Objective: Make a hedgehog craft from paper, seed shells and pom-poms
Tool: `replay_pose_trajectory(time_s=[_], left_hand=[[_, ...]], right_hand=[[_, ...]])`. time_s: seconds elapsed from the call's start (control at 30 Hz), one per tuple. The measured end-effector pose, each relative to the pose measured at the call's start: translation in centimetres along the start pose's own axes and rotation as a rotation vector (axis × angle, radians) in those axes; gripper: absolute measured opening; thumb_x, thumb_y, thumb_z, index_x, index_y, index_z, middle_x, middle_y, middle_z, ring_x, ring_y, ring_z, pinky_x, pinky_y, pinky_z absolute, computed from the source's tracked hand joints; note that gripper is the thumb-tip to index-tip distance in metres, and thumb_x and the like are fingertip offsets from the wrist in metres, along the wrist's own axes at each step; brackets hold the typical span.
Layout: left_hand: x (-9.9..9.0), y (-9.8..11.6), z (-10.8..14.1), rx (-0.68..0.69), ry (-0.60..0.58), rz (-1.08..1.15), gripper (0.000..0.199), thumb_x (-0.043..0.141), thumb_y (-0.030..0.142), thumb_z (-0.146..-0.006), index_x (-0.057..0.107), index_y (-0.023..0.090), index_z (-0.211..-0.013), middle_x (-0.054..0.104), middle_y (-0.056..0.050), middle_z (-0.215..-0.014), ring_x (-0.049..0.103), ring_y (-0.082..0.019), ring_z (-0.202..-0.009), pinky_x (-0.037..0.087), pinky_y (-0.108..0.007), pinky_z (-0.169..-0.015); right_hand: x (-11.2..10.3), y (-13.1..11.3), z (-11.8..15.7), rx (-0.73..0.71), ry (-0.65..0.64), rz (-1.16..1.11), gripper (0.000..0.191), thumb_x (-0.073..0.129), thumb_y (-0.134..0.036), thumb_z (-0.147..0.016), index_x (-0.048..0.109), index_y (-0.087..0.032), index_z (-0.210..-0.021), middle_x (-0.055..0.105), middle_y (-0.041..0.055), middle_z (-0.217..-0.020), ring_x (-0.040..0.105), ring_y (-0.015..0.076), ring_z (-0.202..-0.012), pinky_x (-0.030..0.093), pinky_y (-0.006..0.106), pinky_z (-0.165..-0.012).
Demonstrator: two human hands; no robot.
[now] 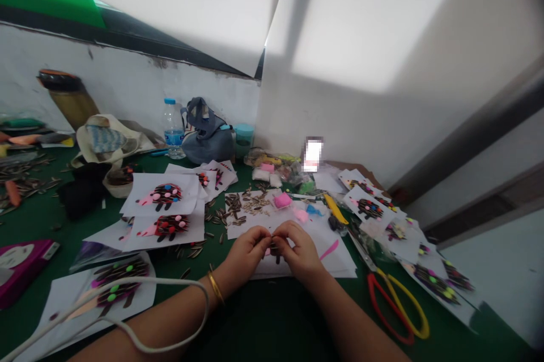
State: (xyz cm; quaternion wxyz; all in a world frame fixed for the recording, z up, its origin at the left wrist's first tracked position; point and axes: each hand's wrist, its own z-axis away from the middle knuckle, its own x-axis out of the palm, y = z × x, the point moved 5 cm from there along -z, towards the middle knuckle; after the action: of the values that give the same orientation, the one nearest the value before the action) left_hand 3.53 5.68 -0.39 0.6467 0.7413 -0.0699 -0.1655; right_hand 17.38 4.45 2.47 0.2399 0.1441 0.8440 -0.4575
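Observation:
My left hand [251, 251] and my right hand [298, 251] meet over a stack of white paper [340, 263], thumbs and fingertips pinched together. Under the fingertips a small hedgehog figure of dark seeds and pink clay [277, 259] shows in part; whatever the fingers pinch is hidden. Striped sunflower seeds [235, 210] lie on the paper beyond my left hand. Close past the fingertips are a bright pink clay lump [282, 199], a paler pink lump [301, 214] and a blue clay piece [315, 210]. To the right of my right hand lies a pink strip [329, 250].
Papers bearing seed hedgehogs [165, 197] lie at left, with more papers [419, 248] at right. Red-and-yellow-handled scissors [391, 299] and a yellow cutter [335, 209] lie right. A white cable [170, 281] crosses before my left forearm. A water bottle [173, 130], bag [208, 135] and lit phone [312, 154] stand behind.

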Motion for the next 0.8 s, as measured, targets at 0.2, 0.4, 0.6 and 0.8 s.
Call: replay_pose_trajectory(time_s=[0.2, 0.4, 0.6, 0.8], left_hand=[[-0.1, 0.3, 0.1, -0.002, 0.003, 0.043, 0.022, 0.053, 0.038, -0.083, 0.064, 0.019, -0.079, 0.058, 0.000, -0.069, 0.051, -0.015, -0.063, 0.040, -0.025, -0.061], [-0.8, -0.1, -0.1, -0.042, 0.121, 0.073, 0.023, 0.058, 0.040, -0.080, 0.067, 0.019, -0.086, 0.060, -0.001, -0.072, 0.052, -0.016, -0.066, 0.040, -0.026, -0.063], [-1.0, -1.7, -0.5, -0.139, 0.150, 0.174, 0.030, 0.057, 0.046, -0.079, 0.064, 0.018, -0.086, 0.047, 0.006, -0.055, 0.040, -0.011, -0.049, 0.030, -0.022, -0.048], [-1.0, -2.4, -0.8, -0.196, 0.161, 0.269, 0.031, 0.055, 0.046, -0.079, 0.059, 0.017, -0.088, 0.044, 0.008, -0.053, 0.033, -0.007, -0.044, 0.023, -0.019, -0.043]], right_hand=[[0.2, 0.0, 0.0, -0.018, -0.013, -0.001, 0.011, 0.058, -0.030, -0.088, 0.064, -0.021, -0.090, 0.060, 0.0036, -0.084, 0.057, 0.0182, -0.083, 0.046, 0.030, -0.075], [-0.8, 1.5, 0.1, 0.099, 0.108, 0.023, 0.015, 0.049, -0.028, -0.090, 0.062, -0.021, -0.092, 0.061, 0.0036, -0.086, 0.059, 0.0172, -0.078, 0.049, 0.031, -0.074], [-1.4, 3.2, -0.4, 0.115, 0.096, 0.123, 0.023, 0.049, -0.022, -0.087, 0.068, -0.022, -0.099, 0.066, 0.0061, -0.095, 0.061, 0.0200, -0.092, 0.048, 0.033, -0.083], [-1.3, 5.3, -0.3, 0.305, 0.076, 0.130, 0.016, 0.054, -0.023, -0.080, 0.068, -0.021, -0.089, 0.069, 0.0029, -0.085, 0.063, 0.0181, -0.076, 0.049, 0.031, -0.072]])
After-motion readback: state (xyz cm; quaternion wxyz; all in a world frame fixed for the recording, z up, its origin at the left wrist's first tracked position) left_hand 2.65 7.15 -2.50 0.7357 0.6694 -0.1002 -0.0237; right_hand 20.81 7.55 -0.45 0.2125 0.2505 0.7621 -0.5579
